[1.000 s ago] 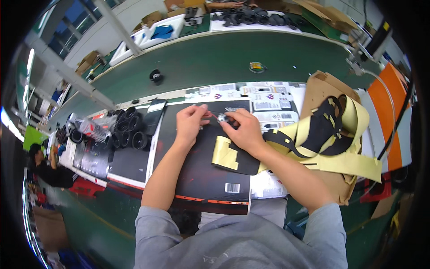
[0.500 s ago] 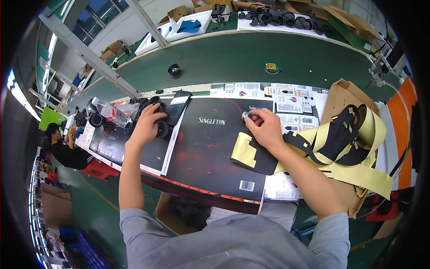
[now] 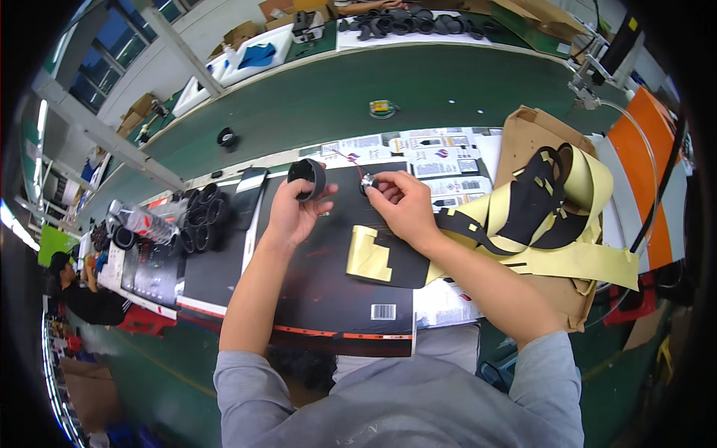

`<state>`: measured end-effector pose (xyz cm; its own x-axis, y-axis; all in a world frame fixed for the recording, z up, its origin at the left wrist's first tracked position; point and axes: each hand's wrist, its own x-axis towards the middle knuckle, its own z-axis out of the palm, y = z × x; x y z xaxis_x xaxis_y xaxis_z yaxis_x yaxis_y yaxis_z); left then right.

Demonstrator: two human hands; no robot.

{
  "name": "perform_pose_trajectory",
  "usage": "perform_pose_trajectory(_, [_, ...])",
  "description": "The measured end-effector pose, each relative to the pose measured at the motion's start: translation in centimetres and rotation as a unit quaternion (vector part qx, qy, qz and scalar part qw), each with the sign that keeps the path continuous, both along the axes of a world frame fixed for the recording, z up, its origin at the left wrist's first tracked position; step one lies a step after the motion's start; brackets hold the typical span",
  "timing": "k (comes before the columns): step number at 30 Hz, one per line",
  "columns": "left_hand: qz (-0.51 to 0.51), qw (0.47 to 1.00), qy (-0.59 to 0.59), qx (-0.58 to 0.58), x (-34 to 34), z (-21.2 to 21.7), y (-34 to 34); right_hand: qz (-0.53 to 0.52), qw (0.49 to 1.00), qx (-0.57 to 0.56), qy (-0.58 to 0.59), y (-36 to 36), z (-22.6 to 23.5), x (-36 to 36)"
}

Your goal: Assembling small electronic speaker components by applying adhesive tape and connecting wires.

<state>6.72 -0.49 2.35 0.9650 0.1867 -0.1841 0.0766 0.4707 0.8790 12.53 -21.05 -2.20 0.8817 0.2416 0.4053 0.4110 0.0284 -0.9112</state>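
Head view: my left hand grasps a black ring-shaped piece, thumb inside its opening, raised over the dark printed sheet. My right hand pinches a small silvery part in its fingertips, near the ring-shaped piece but apart; a thin red wire runs from it toward the far side. Left: clustered black rings. Right: yellow-and-black strips, heaped on cardboard.

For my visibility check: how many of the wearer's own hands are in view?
2: the left hand, holding a hollow black part, and the right hand beside it, pinching a small silvery part. Neither is hidden, though some fingers partly are.
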Motion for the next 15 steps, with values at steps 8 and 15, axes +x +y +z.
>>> perform_pose_trajectory(8, [-0.06,0.982,-0.034,-0.174,1.3,-3.4,-2.0,-0.017,0.992,-0.029,-0.119,-0.4,0.6,-0.3])
perform_pose_trajectory(15, [-0.112,0.976,-0.039,-0.181,0.7,-2.5,-2.6,0.02,0.973,-0.046,-0.224,0.1,1.3,-1.1])
